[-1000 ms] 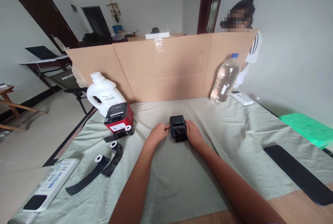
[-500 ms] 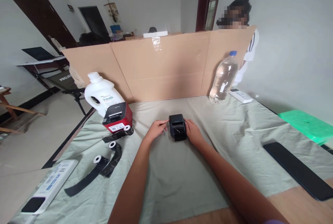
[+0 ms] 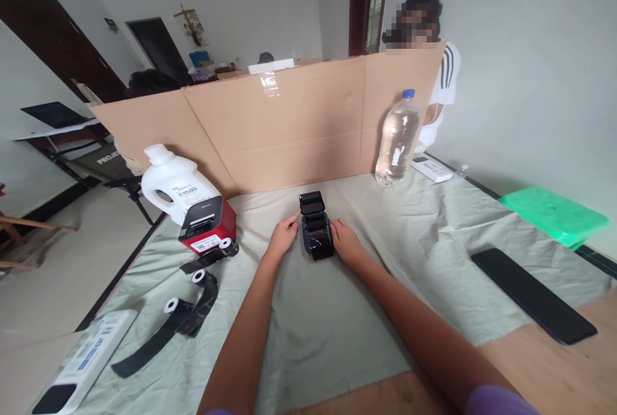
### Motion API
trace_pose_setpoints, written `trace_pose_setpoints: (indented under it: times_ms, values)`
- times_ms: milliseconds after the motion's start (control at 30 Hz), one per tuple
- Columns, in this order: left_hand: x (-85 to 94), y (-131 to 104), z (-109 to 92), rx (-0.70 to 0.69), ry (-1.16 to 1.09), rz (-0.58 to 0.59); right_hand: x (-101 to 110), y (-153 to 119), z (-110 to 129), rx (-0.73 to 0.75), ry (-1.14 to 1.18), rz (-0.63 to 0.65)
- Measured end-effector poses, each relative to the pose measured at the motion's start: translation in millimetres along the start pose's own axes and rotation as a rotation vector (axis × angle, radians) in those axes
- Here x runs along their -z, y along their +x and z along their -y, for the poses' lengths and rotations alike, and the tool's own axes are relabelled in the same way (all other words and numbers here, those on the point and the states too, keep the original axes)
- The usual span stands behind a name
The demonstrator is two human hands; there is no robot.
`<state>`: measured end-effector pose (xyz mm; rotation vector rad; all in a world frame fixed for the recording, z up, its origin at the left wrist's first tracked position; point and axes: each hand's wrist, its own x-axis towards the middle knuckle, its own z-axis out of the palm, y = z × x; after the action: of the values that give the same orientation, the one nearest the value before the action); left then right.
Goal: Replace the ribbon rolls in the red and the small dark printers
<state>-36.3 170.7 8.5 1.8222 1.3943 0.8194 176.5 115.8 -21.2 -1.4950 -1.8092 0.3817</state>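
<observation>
A small black printer (image 3: pixel 317 235) stands on the grey-green cloth (image 3: pixel 328 338) with its lid (image 3: pixel 311 202) tilted up and back. Black paper or film hangs over its front. My left hand (image 3: pixel 284 235) is at the printer's upper left side, its fingers bent together near the lid hinge; what they hold, if anything, is too small to make out. Against the right side rests my right hand (image 3: pixel 346 241), fingers wrapped along the casing.
On the left are a white jug (image 3: pixel 180 184), a red and black printer (image 3: pixel 209 225), black rolls (image 3: pixel 180 315) and a white device (image 3: pixel 87 363). Behind stand a cardboard sheet (image 3: pixel 289 132) and a water bottle (image 3: pixel 398 139). A black slab (image 3: pixel 533 296) lies right. A person (image 3: pixel 446 74) is behind the cardboard.
The small printer's lid has swung up, baring the inside. Both hands remain at its sides. The whole view has shifted a little, so most things appear further left.
</observation>
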Motion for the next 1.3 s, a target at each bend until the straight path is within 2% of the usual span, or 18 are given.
trace_pose_setpoints:
  times_ms: [133, 233, 333, 400, 500, 600, 700, 767, 833, 933, 1067, 1133, 1200, 1300]
  values:
    - [-0.2, -5, -4, -0.026, 0.113, -0.050, 1, 0, 2, -0.010, 0.006, 0.005]
    - [2.3, 0, -20, -0.090, 0.223, -0.049, 1, 0, 2, -0.001, 0.009, 0.011]
    - [4.5, 18, -46, -0.151, 0.378, 0.105, 1, 1, 2, -0.014, -0.011, 0.017]
    - [2.1, 32, -65, -0.120, 0.494, 0.218, 1, 2, 2, -0.023, -0.022, 0.018]
    - [-8.3, 50, -88, -0.062, 0.536, 0.283, 0, 3, 0, -0.019, -0.030, 0.012]
    - [-14.7, 56, -103, -0.039, 0.522, 0.269, -2, 4, -3, -0.001, -0.029, 0.002]
    - [-0.3, 47, -110, -0.054, 0.493, 0.208, -2, 5, -7, 0.023, -0.027, 0.000]
    - [20.6, 28, -108, -0.115, 0.460, 0.115, -2, 7, -9, 0.041, -0.028, 0.001]
    - [43.7, -4, -102, -0.156, 0.412, -0.045, -3, 8, -12, 0.062, -0.028, 0.003]
    - [69.0, -75, -83, -0.035, 0.311, -0.321, -4, 9, -15, 0.078, -0.029, -0.016]
    - [78.2, -184, -47, 0.187, 0.225, -0.538, -6, 9, -19, 0.082, -0.034, -0.047]
    - [78.6, -230, -28, 0.324, 0.213, -0.664, -6, 10, -21, 0.093, -0.039, -0.051]
    - [80.2, -263, -11, 0.443, 0.260, -0.786, -7, 11, -22, 0.101, -0.046, -0.054]
    - [84.1, -283, 13, 0.521, 0.320, -0.836, -8, 12, -24, 0.106, -0.061, -0.062]
